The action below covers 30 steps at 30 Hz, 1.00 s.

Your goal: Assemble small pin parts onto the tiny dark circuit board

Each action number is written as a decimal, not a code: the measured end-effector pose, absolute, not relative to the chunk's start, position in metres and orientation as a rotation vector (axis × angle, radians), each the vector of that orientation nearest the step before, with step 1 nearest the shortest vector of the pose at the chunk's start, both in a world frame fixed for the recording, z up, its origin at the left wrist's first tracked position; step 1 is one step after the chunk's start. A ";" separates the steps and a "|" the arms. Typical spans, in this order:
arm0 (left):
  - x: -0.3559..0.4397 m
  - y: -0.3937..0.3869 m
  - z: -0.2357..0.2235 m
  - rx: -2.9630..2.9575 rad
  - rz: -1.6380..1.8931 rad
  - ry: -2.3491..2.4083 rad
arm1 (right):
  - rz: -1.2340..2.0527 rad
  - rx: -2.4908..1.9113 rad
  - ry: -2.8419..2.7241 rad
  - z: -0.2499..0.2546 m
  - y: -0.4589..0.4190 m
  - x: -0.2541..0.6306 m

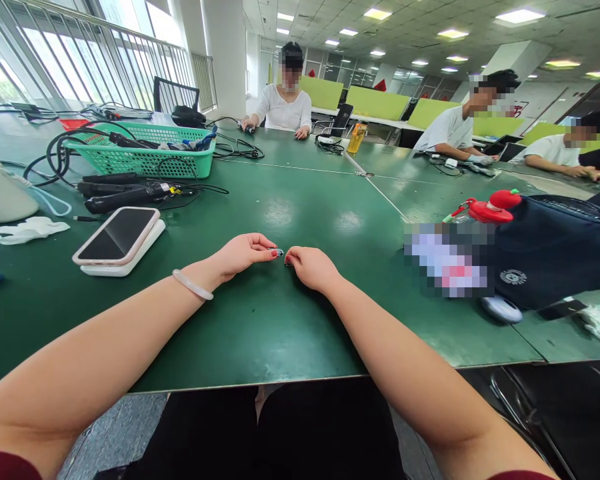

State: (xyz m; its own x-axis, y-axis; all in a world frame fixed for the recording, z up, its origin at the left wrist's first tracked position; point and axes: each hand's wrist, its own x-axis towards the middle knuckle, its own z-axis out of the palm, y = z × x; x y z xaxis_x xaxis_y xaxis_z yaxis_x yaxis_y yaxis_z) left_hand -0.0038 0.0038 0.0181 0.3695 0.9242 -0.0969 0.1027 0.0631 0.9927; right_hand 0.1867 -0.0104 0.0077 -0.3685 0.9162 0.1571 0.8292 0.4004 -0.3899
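Left hand [245,257] pinched a shiny piece [279,253] mid-frame, seemingly for precision, near my right hand [314,267], fingertips pressed together, contents unclear.

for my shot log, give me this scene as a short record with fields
surface: green table
left hand: left hand, pinching a small item, too small to name
right hand: right hand, fingertips together close to the left; what it holds is unclear
wrist: pale bangle on the left
left side: phone on a white box, green basket holding cables and tools
right side: dark bag, red-topped bottle
people: three or more across the table
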 end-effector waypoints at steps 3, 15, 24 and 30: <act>-0.004 0.004 0.018 1.369 0.817 1.023 | 0.338 -1.501 -2.372 0.011 -0.015 0.188; -0.001 0.001 0.021 1.422 0.771 1.065 | 0.303 -1.663 -2.381 0.017 -0.014 0.204; -0.001 0.002 0.016 1.545 0.745 1.080 | 0.221 -1.672 -2.413 0.012 -0.014 0.197; 0.000 0.001 0.017 1.575 0.756 1.089 | 0.190 -1.642 -2.289 0.013 -0.013 0.198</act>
State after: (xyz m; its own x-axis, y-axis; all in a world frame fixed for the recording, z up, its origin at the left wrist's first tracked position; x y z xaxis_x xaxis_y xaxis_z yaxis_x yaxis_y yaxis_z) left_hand 0.0003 0.0009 0.0167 0.3913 0.9186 -0.0546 0.2699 -0.0579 0.9611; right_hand 0.1985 -0.0126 0.0133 -0.2904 0.9403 0.1773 0.8981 0.3318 -0.2887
